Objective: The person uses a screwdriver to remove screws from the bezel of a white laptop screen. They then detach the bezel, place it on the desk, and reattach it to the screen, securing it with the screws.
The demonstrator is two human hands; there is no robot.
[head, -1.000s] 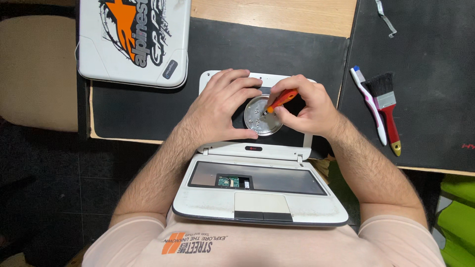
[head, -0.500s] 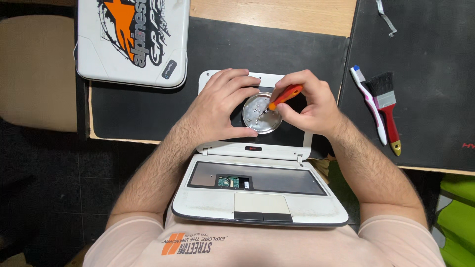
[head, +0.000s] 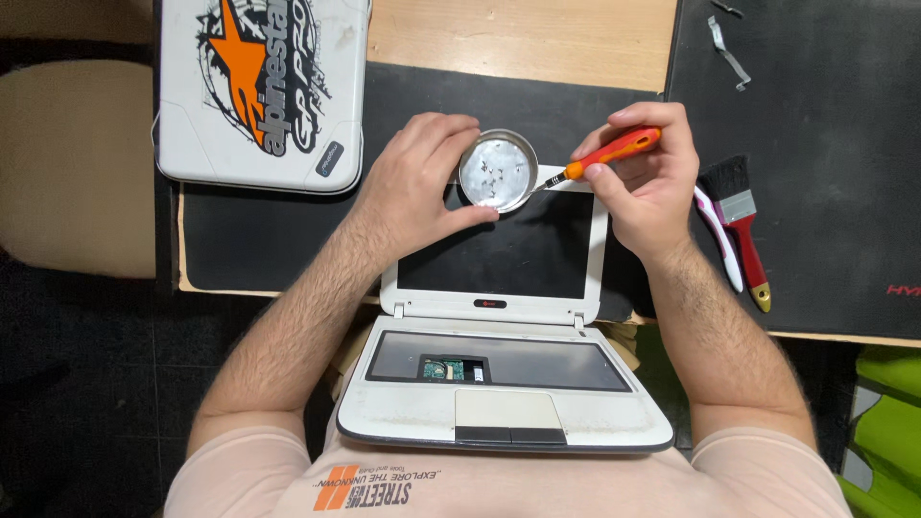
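**Dish in your left hand, driver tip at its rim**

You are working over a tabletop (head: 537, 43) covered by dark mats, with a white laptop (head: 499, 317) lying open toward you, its keyboard removed so the bay is showing a small circuit board. A second white laptop (head: 259, 91), closed and carrying an orange and black sticker, is lying at the far left. At the right, a red-handled brush (head: 741, 225) and a pink and white toothbrush (head: 718, 235) are resting side by side on the mat.

Your left hand (head: 413, 182) is curling around a small round metal dish (head: 497, 171), fingers over its far edge and thumb under its near edge, holding it above the screen's far left corner. Tiny screws are lying in the dish.

Your right hand (head: 645, 177) is pinching an orange-handled screwdriver (head: 604, 153) between thumb and fingers. Its long axis is running from far right down to near left, and the tip is pointing at the dish's right rim, touching it or just beside it; you cannot tell which. The dish is lying directly left of your right hand.
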